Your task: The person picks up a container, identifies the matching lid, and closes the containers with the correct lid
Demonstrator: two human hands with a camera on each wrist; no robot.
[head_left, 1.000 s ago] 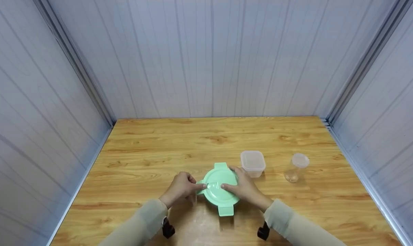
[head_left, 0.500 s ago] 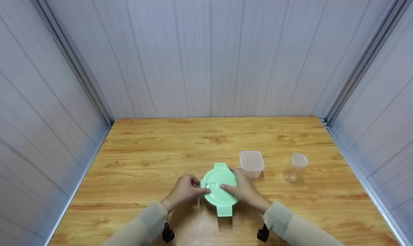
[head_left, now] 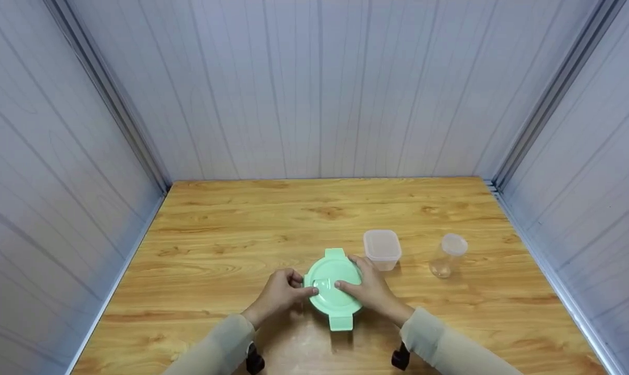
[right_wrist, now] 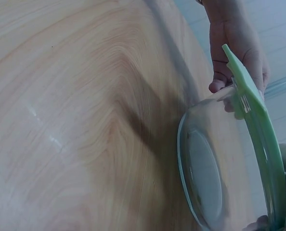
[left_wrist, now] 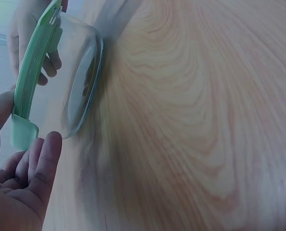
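Note:
A round clear glass food container (right_wrist: 203, 120) with a mint-green flap-lock lid (head_left: 335, 268) stands on the wooden table, right in front of me. My left hand (head_left: 279, 292) has its thumb on the lid's left rim; its fingers curl at the left flap (left_wrist: 23, 132), which hangs down along the side in the left wrist view. From the right, my right hand (head_left: 374, 291) grips the container, thumb lying on top of the lid and fingers around the far right edge. The far and near flaps stick outward in the head view. The right-side flap is hidden by my right hand.
Just beyond my right hand stands a small square translucent box (head_left: 382, 246) with a lid. Farther right is a clear jar (head_left: 442, 265) with a whitish cap. Pale panel walls (head_left: 314, 104) enclose the wooden table (head_left: 231, 224) at the back and both sides.
The left flap stuck outward a second ago and is now folded down. My left thumb has slid slightly right onto the lid's rim. My right hand has kept its hold.

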